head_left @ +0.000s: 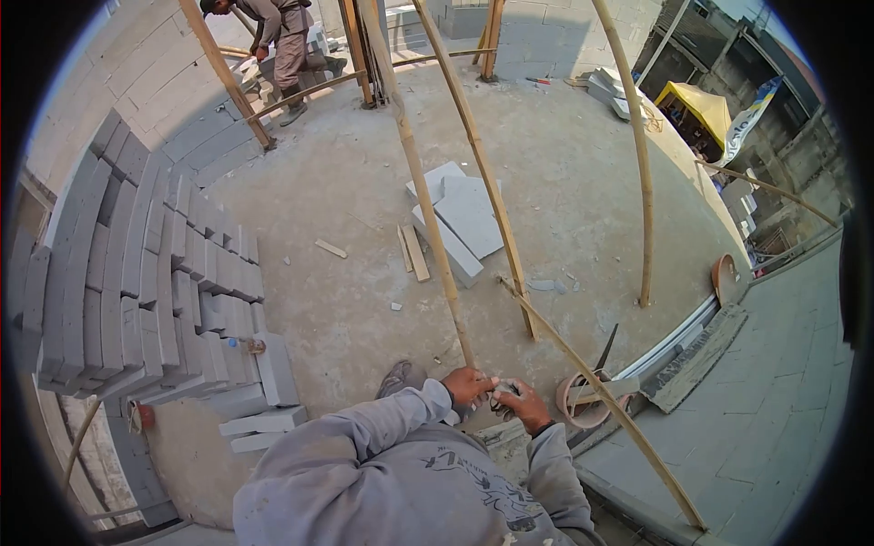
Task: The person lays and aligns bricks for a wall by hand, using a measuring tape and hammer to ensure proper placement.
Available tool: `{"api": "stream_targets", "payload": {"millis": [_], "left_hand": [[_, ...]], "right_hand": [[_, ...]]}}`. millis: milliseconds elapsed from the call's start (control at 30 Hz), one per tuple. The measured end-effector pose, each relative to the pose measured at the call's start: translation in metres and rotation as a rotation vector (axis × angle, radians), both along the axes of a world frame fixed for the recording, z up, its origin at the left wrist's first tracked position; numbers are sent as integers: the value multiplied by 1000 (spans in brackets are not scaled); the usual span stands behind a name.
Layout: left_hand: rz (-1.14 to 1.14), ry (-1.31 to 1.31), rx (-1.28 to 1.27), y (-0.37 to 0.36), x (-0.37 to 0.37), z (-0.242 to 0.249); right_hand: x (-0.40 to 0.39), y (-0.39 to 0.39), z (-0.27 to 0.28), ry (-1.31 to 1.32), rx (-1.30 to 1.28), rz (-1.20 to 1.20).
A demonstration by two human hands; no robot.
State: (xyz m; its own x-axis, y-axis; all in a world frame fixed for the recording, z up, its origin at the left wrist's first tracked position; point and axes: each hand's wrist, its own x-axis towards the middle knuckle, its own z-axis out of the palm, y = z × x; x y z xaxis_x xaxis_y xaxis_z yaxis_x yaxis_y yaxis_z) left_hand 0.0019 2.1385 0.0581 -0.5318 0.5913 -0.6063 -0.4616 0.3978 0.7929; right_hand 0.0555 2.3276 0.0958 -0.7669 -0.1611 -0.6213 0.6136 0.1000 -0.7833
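Observation:
Close together in front of my body are my left hand [467,386] and my right hand [525,405], with fingers curled inward. Between them is a small greyish object [503,389], too small to identify; the fingertips of both hands meet at it. Beside my right hand stands a round bucket [583,417] with a dark-bladed tool [607,347] and a piece of wood in it. A bamboo pole [428,209] comes down just beyond my left hand.
Grey blocks [118,264] are stacked at the left. Loose blocks [469,218] and wood strips [416,253] lie mid-floor. More poles [642,182] stand ahead, and one slants at the right [610,409]. Another person [289,45] bends at the upper left. A block wall [746,400] runs along the right.

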Motion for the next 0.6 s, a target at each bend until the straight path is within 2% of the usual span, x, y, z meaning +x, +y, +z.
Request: {"api": "stream_targets", "payload": {"millis": [67,133,167,233,267,333,367,400,467,533,567,600], "left_hand": [[82,1,-9,-34,-2,-16],[105,289,-61,-79,-6,-27],[159,279,-65,-104,-17,-16],[252,209,-51,-163,-23,4],[279,218,-61,-192,-24,3],[492,268,62,-241,-28,-4],[537,211,58,-265,-28,1],[576,154,62,-286,-28,10],[711,168,228,-320,-22,42],[846,180,333,-342,-6,66],[835,186,334,-355,6,55],[967,131,311,-366,21,37]], "right_hand": [[-20,-30,1,-72,-8,93],[-45,-70,0,-136,-27,173],[-63,-90,-9,-145,-19,227],[-83,-137,-31,-273,-259,276],[-97,-166,-28,-268,-262,306],[-122,-222,-20,-340,-357,366],[-131,-253,-5,-371,-434,355],[-137,-282,10,-398,-505,339],[-147,-328,20,-428,-614,399],[-149,-368,7,-486,-612,490],[-147,-385,17,-475,-616,483],[-145,-401,34,-505,-499,601]]}}
